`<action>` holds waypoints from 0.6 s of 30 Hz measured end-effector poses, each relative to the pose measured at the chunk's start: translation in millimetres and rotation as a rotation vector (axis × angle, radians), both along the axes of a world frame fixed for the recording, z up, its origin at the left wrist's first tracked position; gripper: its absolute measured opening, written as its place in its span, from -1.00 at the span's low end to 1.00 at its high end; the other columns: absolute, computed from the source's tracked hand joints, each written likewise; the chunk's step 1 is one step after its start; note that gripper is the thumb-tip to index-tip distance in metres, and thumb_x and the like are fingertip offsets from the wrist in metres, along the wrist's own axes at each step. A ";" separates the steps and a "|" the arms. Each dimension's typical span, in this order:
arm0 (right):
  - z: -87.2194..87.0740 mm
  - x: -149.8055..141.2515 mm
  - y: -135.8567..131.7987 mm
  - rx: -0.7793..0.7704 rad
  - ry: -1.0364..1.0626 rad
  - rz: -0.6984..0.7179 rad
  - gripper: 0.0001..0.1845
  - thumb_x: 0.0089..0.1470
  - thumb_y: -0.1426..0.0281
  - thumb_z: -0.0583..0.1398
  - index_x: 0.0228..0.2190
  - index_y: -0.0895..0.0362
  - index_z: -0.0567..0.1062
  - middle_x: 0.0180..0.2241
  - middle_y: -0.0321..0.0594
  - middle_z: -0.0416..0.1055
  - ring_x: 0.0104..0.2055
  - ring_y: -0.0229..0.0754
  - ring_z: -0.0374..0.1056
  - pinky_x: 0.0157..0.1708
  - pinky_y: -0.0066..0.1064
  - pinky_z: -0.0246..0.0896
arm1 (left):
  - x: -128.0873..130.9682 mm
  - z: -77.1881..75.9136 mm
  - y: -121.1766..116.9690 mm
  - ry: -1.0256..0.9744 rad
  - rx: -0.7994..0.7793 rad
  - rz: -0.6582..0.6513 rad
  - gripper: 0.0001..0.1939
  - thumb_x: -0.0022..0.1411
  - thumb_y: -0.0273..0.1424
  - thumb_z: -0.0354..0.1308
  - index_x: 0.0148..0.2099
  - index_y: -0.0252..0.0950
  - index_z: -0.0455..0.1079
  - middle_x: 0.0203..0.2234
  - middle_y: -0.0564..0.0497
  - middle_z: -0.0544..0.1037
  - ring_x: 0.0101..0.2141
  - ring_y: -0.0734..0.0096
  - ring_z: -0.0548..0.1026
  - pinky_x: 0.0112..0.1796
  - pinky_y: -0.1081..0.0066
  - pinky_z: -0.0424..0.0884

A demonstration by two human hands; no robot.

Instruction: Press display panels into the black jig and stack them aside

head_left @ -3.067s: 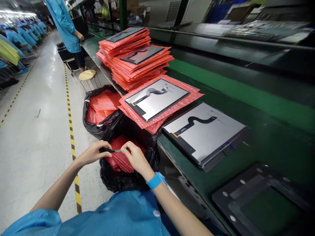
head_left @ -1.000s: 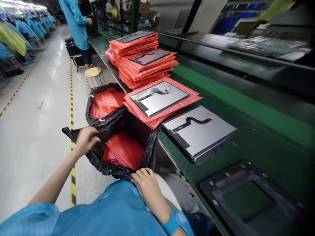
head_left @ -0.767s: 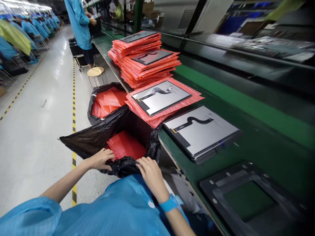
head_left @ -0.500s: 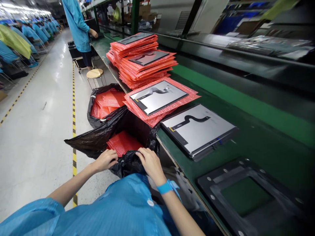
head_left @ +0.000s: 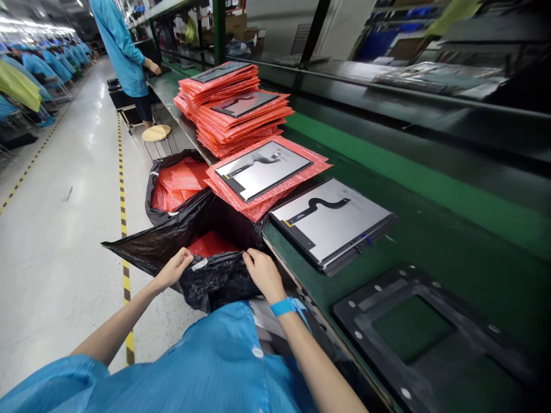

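Observation:
My left hand [head_left: 174, 268] pinches the near rim of a black plastic bag [head_left: 217, 281], left of a small white label. At the rim's right side, my right hand [head_left: 263, 272] is closed on the same bag. The bag's mouth gapes between my hands, beside the bench edge. Red bubble-wrap pouches [head_left: 213, 244] lie inside it. Just above, on the bench, a display panel [head_left: 263, 171] rests on more red pouches. A second stack of display panels [head_left: 331, 221], with a black ribbon cable on top, lies to the right.
Tall piles of red pouches [head_left: 241, 123] stand farther along the green bench [head_left: 434, 229]. A black frame fixture [head_left: 365, 307] lies at the near right. Another black bag [head_left: 150, 201] holds red pouches, near a round stool [head_left: 156, 133]. A co-worker [head_left: 123, 51] stands beyond.
The bag's near rim is now drawn taut between my hands, and its white label shows. My left hand has moved left and up. The view has shifted slightly.

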State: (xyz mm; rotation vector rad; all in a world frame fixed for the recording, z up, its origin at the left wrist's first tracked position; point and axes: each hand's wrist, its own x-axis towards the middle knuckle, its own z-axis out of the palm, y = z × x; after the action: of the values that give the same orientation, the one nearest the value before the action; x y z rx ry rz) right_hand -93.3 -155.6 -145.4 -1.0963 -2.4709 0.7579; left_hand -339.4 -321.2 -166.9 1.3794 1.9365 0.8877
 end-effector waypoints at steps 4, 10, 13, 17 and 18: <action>4.3 3.6 2.3 -0.005 0.084 -0.018 -0.64 0.36 0.35 -0.04 -0.43 0.10 0.42 -0.38 -0.14 0.47 -0.30 -0.08 0.39 -0.31 -0.34 0.09 | 2.0 27.9 7.6 0.018 -0.014 -0.105 -0.59 0.22 -0.09 0.24 -0.05 -0.31 0.40 -0.23 -0.01 0.54 -0.22 0.34 0.50 -0.17 0.34 0.44; 34.0 25.2 -14.2 0.013 0.213 0.130 -0.67 0.38 0.25 0.00 -0.28 0.07 0.51 -0.25 -0.20 0.49 -0.17 -0.12 0.38 -0.12 -0.33 0.14 | -25.2 84.7 3.1 0.115 -0.034 -0.136 -0.66 0.29 -0.11 0.13 -0.20 -0.29 0.53 -0.29 0.00 0.60 -0.23 0.31 0.52 -0.11 0.42 0.38; 55.8 32.4 -36.2 0.089 0.216 0.266 -0.67 0.37 0.21 0.02 -0.22 0.06 0.53 -0.30 -0.20 0.46 -0.20 -0.11 0.33 -0.08 -0.25 0.10 | -47.7 123.9 -14.0 0.114 -0.076 -0.160 -0.66 0.29 -0.13 0.11 -0.18 -0.27 0.56 -0.25 0.00 0.63 -0.21 0.29 0.54 -0.12 0.43 0.41; 70.2 28.0 -76.8 0.189 0.160 0.582 -0.72 0.36 0.23 0.05 -0.18 0.05 0.52 -0.33 -0.22 0.42 -0.23 -0.15 0.29 -0.03 -0.20 0.10 | -65.0 163.0 -53.2 0.087 -0.173 -0.189 -0.68 0.25 -0.10 0.15 -0.15 -0.18 0.59 -0.27 0.12 0.64 -0.23 0.30 0.55 -0.18 0.39 0.46; 69.5 25.2 -86.9 0.192 0.140 0.638 -0.75 0.35 0.21 0.08 -0.17 0.04 0.51 -0.33 -0.23 0.42 -0.21 -0.15 0.29 -0.02 -0.21 0.11 | -67.0 166.4 -64.1 0.083 -0.201 -0.189 -0.67 0.26 -0.08 0.12 -0.18 -0.17 0.59 -0.32 0.17 0.63 -0.25 0.33 0.55 -0.19 0.40 0.46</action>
State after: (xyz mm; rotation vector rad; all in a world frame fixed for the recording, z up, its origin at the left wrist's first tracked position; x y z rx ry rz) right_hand -68.1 -242.4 -75.9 -0.1643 -2.7068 0.7038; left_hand -406.4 -385.3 -0.5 1.4680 1.8617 0.5402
